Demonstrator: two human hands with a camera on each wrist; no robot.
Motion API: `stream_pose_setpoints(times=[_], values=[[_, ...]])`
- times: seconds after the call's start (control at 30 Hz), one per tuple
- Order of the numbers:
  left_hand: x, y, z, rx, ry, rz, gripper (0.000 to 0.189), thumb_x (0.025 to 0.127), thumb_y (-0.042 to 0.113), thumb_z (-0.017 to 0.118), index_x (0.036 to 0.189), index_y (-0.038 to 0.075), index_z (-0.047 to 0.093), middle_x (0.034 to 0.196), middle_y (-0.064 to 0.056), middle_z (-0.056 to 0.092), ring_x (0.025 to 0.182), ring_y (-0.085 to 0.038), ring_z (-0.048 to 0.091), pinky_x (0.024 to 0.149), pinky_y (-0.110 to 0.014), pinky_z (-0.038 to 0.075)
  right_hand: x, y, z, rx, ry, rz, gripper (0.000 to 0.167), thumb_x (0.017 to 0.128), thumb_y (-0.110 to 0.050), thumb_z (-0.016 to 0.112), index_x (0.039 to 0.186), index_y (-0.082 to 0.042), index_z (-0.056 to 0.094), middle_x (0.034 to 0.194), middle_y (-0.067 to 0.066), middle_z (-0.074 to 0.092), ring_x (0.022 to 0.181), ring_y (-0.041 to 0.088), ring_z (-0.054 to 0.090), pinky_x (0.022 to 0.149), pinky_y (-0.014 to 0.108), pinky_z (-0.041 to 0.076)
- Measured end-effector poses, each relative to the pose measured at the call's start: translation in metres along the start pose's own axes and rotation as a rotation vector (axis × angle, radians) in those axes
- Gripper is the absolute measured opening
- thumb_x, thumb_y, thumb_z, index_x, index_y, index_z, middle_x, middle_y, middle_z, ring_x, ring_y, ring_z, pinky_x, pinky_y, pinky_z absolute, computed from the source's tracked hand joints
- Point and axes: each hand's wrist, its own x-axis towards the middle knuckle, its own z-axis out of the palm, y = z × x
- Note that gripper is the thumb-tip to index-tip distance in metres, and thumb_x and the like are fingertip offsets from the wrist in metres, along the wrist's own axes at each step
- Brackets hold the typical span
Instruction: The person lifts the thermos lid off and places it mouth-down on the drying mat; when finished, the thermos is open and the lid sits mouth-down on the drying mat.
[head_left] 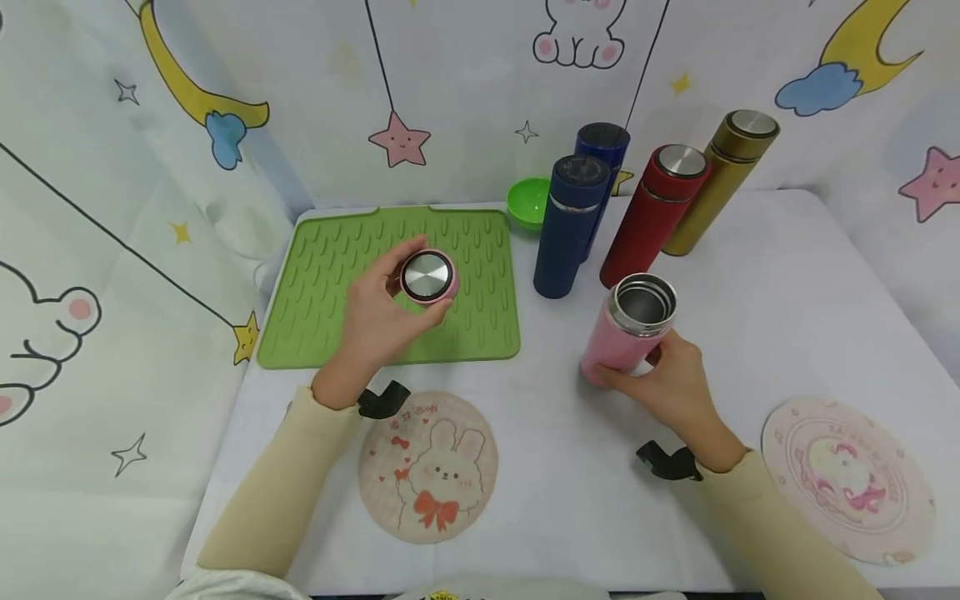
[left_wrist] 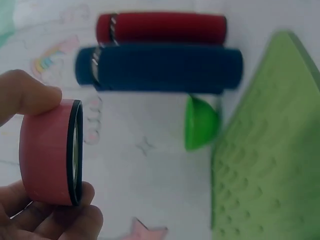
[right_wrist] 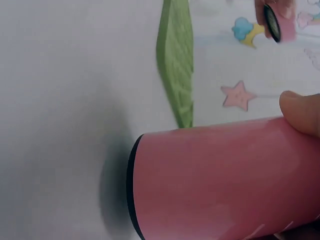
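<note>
Between thumb and fingers my left hand [head_left: 378, 312] grips a pink bottle lid [head_left: 428, 276] with a silver disc on top, above the green mat. In the left wrist view the lid [left_wrist: 50, 152] shows side-on, with a black rim. My right hand [head_left: 667, 383] holds a pink thermos [head_left: 618, 342] round its lower body. Its steel mouth is uncovered and faces up toward the head camera. In the right wrist view the thermos [right_wrist: 225, 180] has a black base edge close over the white tabletop, with a shadow beside it.
Behind the pink thermos stand a dark blue thermos [head_left: 562, 242], another blue one [head_left: 609, 143], a red one [head_left: 648, 217] and a gold one [head_left: 720, 187]. A green bowl [head_left: 528, 205] sits beside the ribbed green mat [head_left: 322, 283]. Round coasters, rabbit-printed [head_left: 427, 467] and pink [head_left: 847, 483], lie nearer me.
</note>
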Motion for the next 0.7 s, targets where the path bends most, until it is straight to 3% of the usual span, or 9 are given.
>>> stream_pose_setpoints(times=[0.07,0.17,0.3,0.57,0.7], values=[[0.005,-0.016,-0.005,0.053,-0.02,-0.064,0.074,0.076,0.007,0.09,0.144,0.005,0.06,0.14,-0.014,0.067,0.12,-0.027,0.067,0.09,-0.021,0.055,0.001,0.009,-0.01,-0.03,0.001,0.046,0.073,0.081,-0.033,0.091,0.138,-0.005,0.055,0.132,0.016,0.068,0.115,0.029,0.063,0.084,0.016,0.051],[0.014,-0.045,-0.015,0.138,-0.055,-0.145,0.073,0.079,0.013,0.089,0.145,0.005,0.058,0.14,-0.016,0.066,0.122,-0.029,0.066,0.094,-0.033,0.056,0.002,0.025,-0.025,-0.066,0.04,0.089,0.07,0.082,-0.034,0.09,0.135,-0.003,0.056,0.127,0.019,0.069,0.105,0.017,0.062,0.079,0.011,0.049],[0.025,-0.081,-0.033,0.212,-0.101,-0.237,0.073,0.083,0.021,0.088,0.148,0.006,0.057,0.141,-0.019,0.065,0.123,-0.032,0.064,0.095,-0.041,0.055,0.001,0.047,-0.045,-0.093,0.088,0.143,0.067,0.082,-0.035,0.089,0.132,-0.003,0.057,0.121,0.018,0.068,0.09,0.001,0.053,0.069,0.006,0.045],[0.047,-0.129,-0.066,0.247,-0.1,-0.33,0.076,0.088,0.025,0.084,0.152,0.001,0.05,0.147,-0.025,0.059,0.135,-0.039,0.058,0.108,-0.052,0.053,-0.003,0.082,-0.084,-0.125,0.197,0.177,0.064,0.081,-0.031,0.09,0.127,-0.005,0.055,0.096,-0.028,0.054,0.08,-0.001,0.051,0.062,0.007,0.042],[0.058,-0.148,-0.078,0.305,-0.078,-0.412,0.077,0.092,0.029,0.08,0.155,0.002,0.046,0.152,-0.025,0.054,0.138,-0.041,0.054,0.112,-0.054,0.05,-0.005,0.1,-0.104,-0.126,0.227,0.205,0.068,0.083,-0.029,0.089,0.134,-0.003,0.052,0.099,-0.033,0.049,0.083,-0.011,0.05,0.065,0.001,0.041]])
